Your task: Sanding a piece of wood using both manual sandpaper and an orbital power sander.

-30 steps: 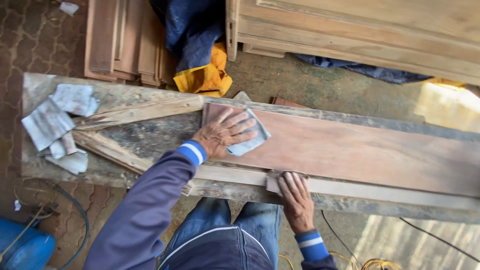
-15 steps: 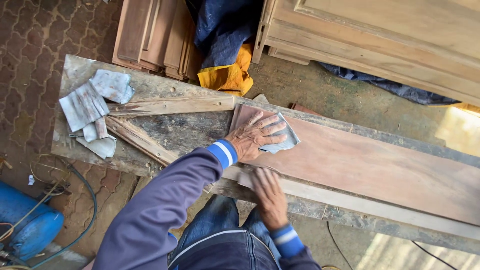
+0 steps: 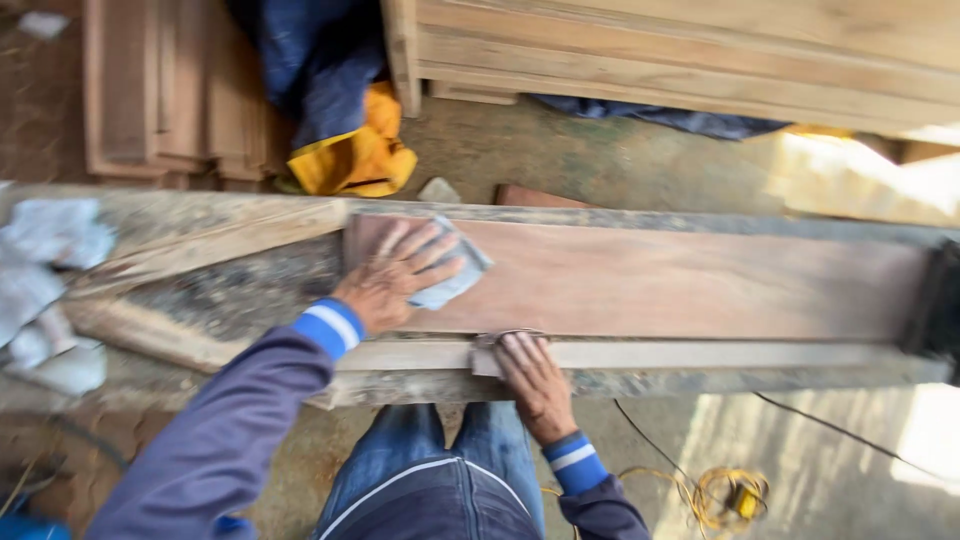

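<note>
A long reddish wooden board (image 3: 680,280) lies lengthwise on a rough, dusty workbench (image 3: 220,270). My left hand (image 3: 390,280) rests flat on the board's left end, fingers spread over a grey sandpaper sheet (image 3: 455,275) that it presses down. My right hand (image 3: 530,375) is at the board's pale near edge, fingers pressing a small folded sandpaper piece (image 3: 500,340) against that edge. Both arms wear blue sleeves with striped cuffs.
Several grey sandpaper scraps (image 3: 45,270) lie on the bench's left end. Stacked planks (image 3: 170,90), a blue and yellow cloth (image 3: 350,150) and a large pale wooden frame (image 3: 700,50) are beyond the bench. A coiled yellow cord (image 3: 725,490) lies on the ground. A dark object (image 3: 940,300) stands at the board's right end.
My right hand slid left along the board's near edge, then back right with its sandpaper piece. The left hand stayed pressed on its sheet. The camera view shifted.
</note>
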